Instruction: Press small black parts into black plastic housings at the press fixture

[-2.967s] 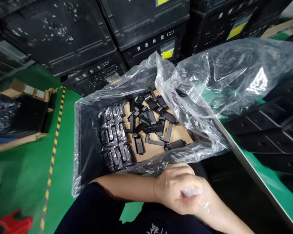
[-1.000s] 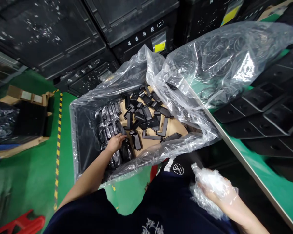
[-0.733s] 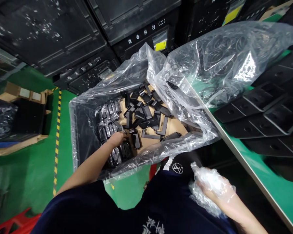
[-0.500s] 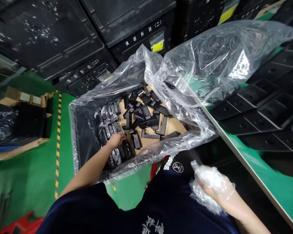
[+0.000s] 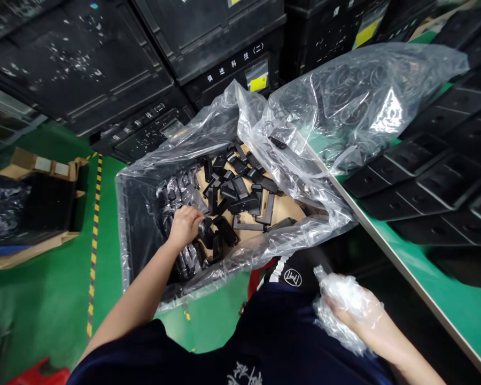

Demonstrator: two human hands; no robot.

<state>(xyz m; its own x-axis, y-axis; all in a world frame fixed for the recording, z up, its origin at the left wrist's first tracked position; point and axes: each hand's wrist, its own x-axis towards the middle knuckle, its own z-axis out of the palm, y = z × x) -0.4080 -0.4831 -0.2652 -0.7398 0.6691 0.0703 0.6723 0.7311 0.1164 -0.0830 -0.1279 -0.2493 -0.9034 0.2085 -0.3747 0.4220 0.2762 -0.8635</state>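
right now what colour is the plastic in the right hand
Clear, whitish plastic, seen best in the head view.

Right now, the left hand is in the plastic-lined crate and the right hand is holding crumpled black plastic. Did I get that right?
Almost! The crumpled plastic in the right hand isn't black: it is clear, as the head view shows. The left hand is in the plastic-lined crate, as you said.

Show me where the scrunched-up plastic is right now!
In the head view, the scrunched-up plastic is at the lower right, in the person's right hand, just left of the green tabletop.
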